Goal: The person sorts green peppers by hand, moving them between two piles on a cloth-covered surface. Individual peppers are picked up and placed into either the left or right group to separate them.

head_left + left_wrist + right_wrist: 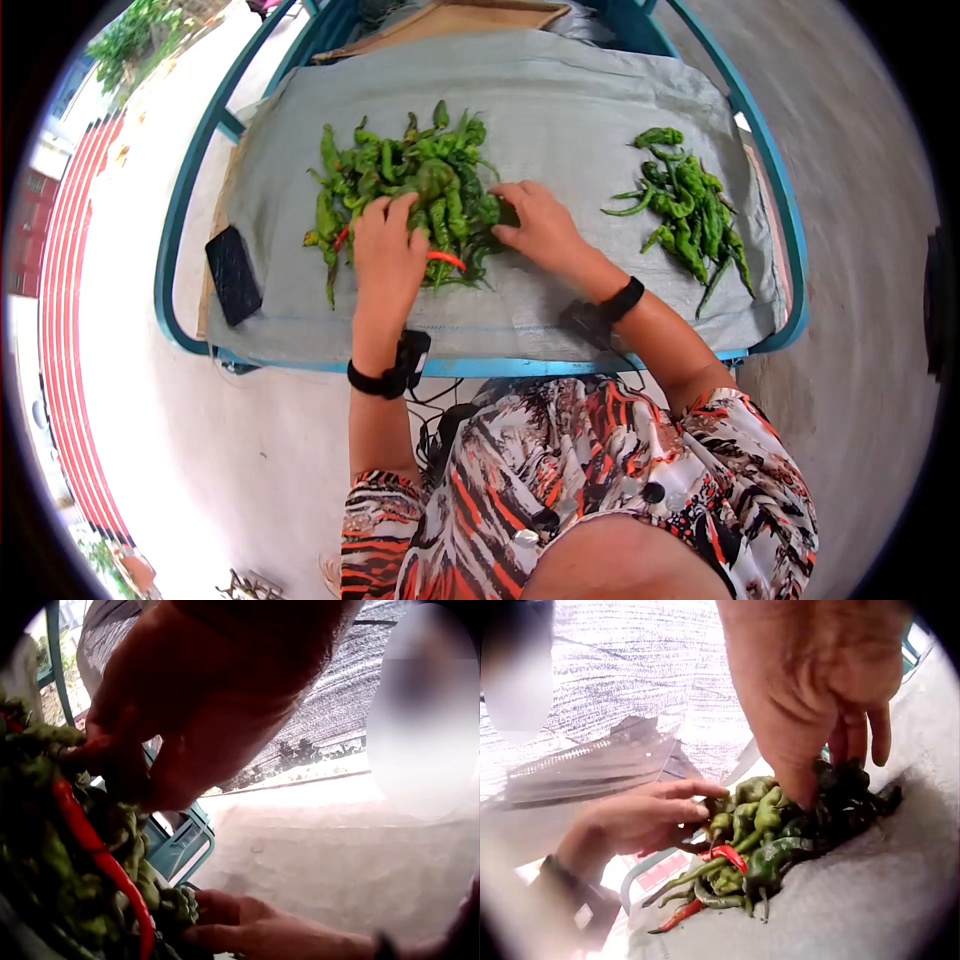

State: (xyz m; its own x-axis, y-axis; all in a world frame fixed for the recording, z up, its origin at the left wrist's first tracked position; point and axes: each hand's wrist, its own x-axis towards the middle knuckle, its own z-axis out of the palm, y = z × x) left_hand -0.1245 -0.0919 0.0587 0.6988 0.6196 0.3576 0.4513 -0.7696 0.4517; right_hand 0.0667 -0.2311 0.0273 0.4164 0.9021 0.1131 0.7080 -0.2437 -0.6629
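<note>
A pile of green peppers (440, 180) lies on the grey sheet, left of centre in the head view. My left hand (388, 255) rests on its near left side, fingers fairly straight in the right wrist view. Beside it, a red pepper (446, 260) shows in the head view; the left wrist view has a long red pepper (101, 855) below that hand. At the pile's right edge, my right hand (545, 230) holds a green pepper (487, 208) between thumb and fingers. Its fingertips are partly hidden among dark peppers (840, 787) in the right wrist view.
A smaller group of green peppers (695, 210) lies at the right of the sheet (560, 110). A black phone (233, 276) is near the left edge. Blue metal rails (790, 215) run around the surface, and a wooden board (450, 18) is at the far end.
</note>
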